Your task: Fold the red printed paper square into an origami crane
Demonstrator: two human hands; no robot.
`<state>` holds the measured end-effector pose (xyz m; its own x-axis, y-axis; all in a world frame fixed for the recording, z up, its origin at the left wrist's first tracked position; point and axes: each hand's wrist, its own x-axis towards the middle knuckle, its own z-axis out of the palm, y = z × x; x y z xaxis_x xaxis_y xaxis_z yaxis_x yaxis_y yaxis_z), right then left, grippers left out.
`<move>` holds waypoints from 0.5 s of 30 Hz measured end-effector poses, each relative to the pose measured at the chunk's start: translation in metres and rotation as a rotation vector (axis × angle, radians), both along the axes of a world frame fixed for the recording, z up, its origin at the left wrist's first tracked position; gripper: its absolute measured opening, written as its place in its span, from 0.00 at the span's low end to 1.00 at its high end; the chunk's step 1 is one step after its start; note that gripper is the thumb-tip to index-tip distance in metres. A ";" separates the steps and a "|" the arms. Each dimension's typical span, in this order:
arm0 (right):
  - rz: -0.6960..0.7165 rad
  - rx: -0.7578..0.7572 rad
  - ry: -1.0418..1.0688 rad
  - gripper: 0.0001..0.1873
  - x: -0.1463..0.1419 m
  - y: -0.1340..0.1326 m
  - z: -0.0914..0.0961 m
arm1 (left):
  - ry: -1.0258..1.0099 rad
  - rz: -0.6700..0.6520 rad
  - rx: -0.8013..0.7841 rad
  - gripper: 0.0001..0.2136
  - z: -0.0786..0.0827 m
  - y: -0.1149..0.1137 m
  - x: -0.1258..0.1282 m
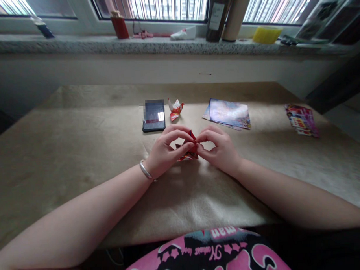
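My left hand (165, 149) and my right hand (218, 147) meet at the middle of the table, fingers pinched together on a small folded piece of red patterned paper (190, 150). The paper sits just above the beige table cover (80, 146), partly hidden by my fingers. A silver bangle (145, 169) circles my left wrist. A finished folded paper figure (175, 109) in red and white stands just beyond my hands, beside a dark phone (153, 116).
A stack of colourful paper sheets (230, 113) lies to the right of the folded figure. More printed sheets (302, 119) lie at the far right. The stone windowsill (76, 44) holds a red container (119, 26), a yellow box (266, 34) and dark bottles.
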<state>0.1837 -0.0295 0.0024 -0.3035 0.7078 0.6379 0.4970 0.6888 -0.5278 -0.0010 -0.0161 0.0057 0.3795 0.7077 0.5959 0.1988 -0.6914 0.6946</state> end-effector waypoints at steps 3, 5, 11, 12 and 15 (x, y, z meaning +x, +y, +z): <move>-0.022 0.022 -0.032 0.03 -0.001 -0.001 0.001 | 0.026 0.003 0.073 0.06 0.001 0.000 0.000; -0.034 0.045 -0.052 0.04 -0.002 -0.001 0.001 | 0.047 0.014 0.107 0.06 0.001 -0.002 0.001; -0.048 0.090 -0.037 0.05 -0.002 -0.001 0.001 | -0.057 0.019 -0.035 0.05 0.000 -0.003 0.004; -0.047 0.093 -0.030 0.05 -0.002 0.000 0.001 | -0.084 0.017 -0.070 0.05 -0.001 -0.003 0.004; -0.043 0.104 -0.025 0.05 -0.002 -0.001 0.001 | -0.146 0.006 -0.146 0.06 -0.005 0.000 0.003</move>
